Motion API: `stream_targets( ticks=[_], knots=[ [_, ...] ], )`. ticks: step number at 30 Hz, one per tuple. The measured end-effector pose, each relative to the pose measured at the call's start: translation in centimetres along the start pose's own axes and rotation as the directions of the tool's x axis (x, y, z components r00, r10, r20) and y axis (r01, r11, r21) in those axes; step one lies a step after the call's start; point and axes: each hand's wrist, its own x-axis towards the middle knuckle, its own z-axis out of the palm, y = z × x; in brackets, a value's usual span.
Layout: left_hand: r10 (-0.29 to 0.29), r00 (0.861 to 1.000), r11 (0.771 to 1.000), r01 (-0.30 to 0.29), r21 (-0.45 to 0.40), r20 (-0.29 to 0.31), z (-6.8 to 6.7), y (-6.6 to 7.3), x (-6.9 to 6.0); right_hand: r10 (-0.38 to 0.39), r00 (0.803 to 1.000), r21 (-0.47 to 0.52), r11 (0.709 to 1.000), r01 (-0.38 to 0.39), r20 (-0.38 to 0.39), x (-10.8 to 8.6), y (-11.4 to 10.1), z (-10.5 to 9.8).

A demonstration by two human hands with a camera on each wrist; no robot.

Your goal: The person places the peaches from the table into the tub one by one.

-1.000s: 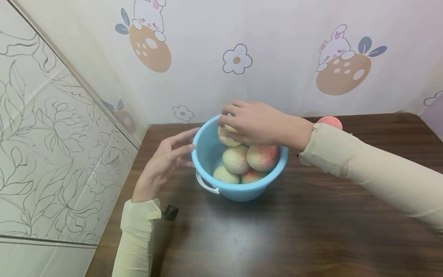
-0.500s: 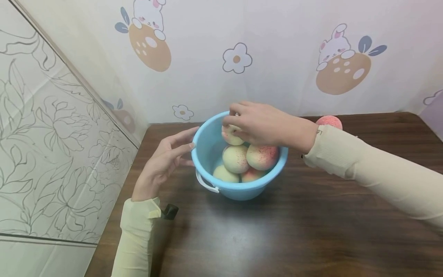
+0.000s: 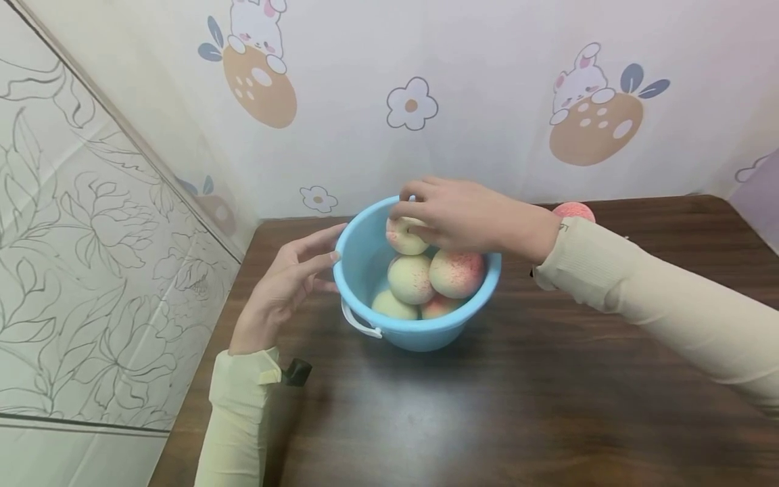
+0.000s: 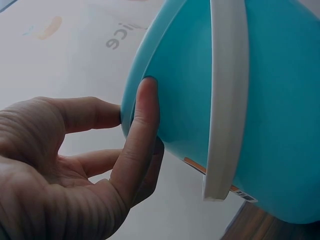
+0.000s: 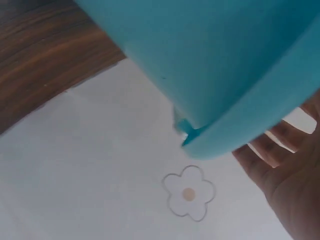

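Note:
A light-blue bucket (image 3: pixel 420 326) with a white handle (image 3: pixel 360 323) stands on the table. My left hand (image 3: pixel 282 291) pinches its left rim, thumb at the edge and fingers against the outer wall; the left wrist view shows this grip on the bucket (image 4: pixel 185 90) close up. Inside lie several toy-like peaches, among them a pale one (image 3: pixel 410 279) and a red-speckled one (image 3: pixel 458 274). My right hand (image 3: pixel 456 213) reaches over the far rim and holds another pale peach (image 3: pixel 404 237) at the top. The right wrist view hides that peach behind the bucket (image 5: pixel 210 65).
A pink peach (image 3: pixel 573 211) lies near the table's back edge, partly behind my right sleeve (image 3: pixel 615 274). The brown table (image 3: pixel 414 419) meets a patterned wall (image 3: pixel 487 81) at the back. A white floral panel (image 3: pixel 103 257) stands along the left.
My right hand has shifted slightly to the right with the pale peach, which stays inside the bucket. The left hand keeps its place on the rim.

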Motion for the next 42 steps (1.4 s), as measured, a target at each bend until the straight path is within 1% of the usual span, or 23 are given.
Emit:
stream_targets(
  ticks=[3,8,13,16,18,22,26,29,35,39,42],
  knots=[
    [-0.001,1.000,1.000,0.001,0.008,0.001,-0.1,0.0,0.0,-0.033,0.999,0.006,0.999,0.034,-0.018,-0.4,0.4,0.2],
    [0.002,1.000,1.000,-0.002,0.001,0.000,0.0,0.0,0.0,-0.035,0.997,0.044,0.998,0.038,-0.062,-1.4,1.2,-0.4],
    [0.004,1.000,1.000,-0.004,0.005,-0.005,0.0,0.0,0.0,-0.012,0.992,0.063,0.998,0.020,-0.127,-2.8,2.8,-1.3],
    [0.007,1.000,1.000,-0.007,0.002,-0.001,-0.2,0.0,0.1,0.005,0.985,0.044,0.999,0.003,-0.171,-3.8,3.8,-1.3],
    [0.009,1.000,1.000,-0.008,-0.018,0.008,-0.2,-0.1,0.1,0.024,0.982,0.031,0.999,-0.018,-0.185,-4.5,4.4,-1.3],
    [0.001,1.000,0.999,0.000,-0.045,0.021,-0.2,0.0,0.0,0.072,0.983,0.018,0.997,-0.070,-0.170,-6.0,5.6,-1.2],
    [-0.007,1.000,0.999,0.008,-0.040,0.017,-0.1,0.1,-0.1,0.119,0.983,0.019,0.993,-0.117,-0.142,-7.4,6.7,-1.2],
    [-0.009,1.000,0.999,0.010,-0.049,0.016,0.0,0.1,-0.1,0.150,0.979,0.008,0.989,-0.150,-0.140,-8.5,7.5,-1.1],
    [-0.008,1.000,0.997,0.009,-0.076,0.021,0.1,0.2,-0.1,0.244,0.962,-0.014,0.969,-0.247,-0.121,-10.3,8.9,-0.8],
    [0.001,1.000,0.999,0.000,-0.051,0.020,-0.1,0.0,0.0,0.309,0.947,-0.057,0.947,-0.315,-0.089,-11.3,9.8,-0.5],
    [0.005,1.000,1.000,-0.005,-0.023,0.012,-0.2,-0.1,0.1,0.334,0.940,-0.096,0.936,-0.340,-0.067,-12.0,10.6,-0.2]
  ],
)
